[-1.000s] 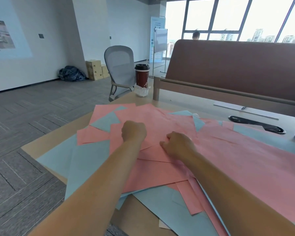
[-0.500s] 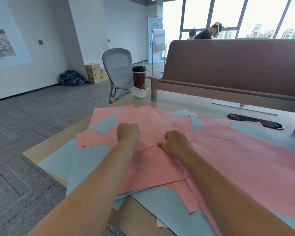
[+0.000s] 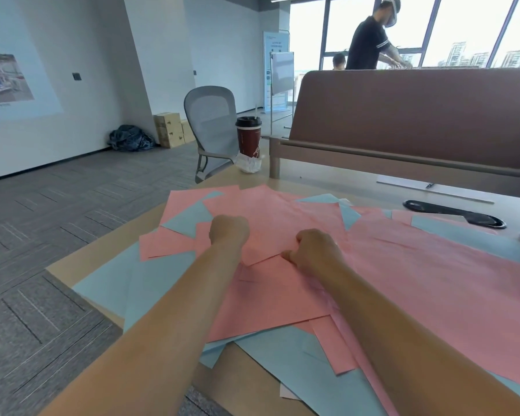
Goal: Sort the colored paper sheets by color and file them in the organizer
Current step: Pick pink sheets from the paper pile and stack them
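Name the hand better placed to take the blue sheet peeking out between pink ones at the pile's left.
Left, probably. The left hand rests right beside that blue sheet; the right hand sits farther off on the pink sheets and would have to cross over.

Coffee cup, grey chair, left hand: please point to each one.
Coffee cup [image 3: 249, 141], head view, on its red wall.
Grey chair [image 3: 212, 115], head view, on its backrest.
Left hand [image 3: 229, 229], head view, on its back.

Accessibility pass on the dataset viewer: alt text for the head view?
Left hand and right hand rest, fingers curled, on a mixed pile of pink sheets and blue sheets covering a desk; any grip is hidden. A coffee cup stands beyond.
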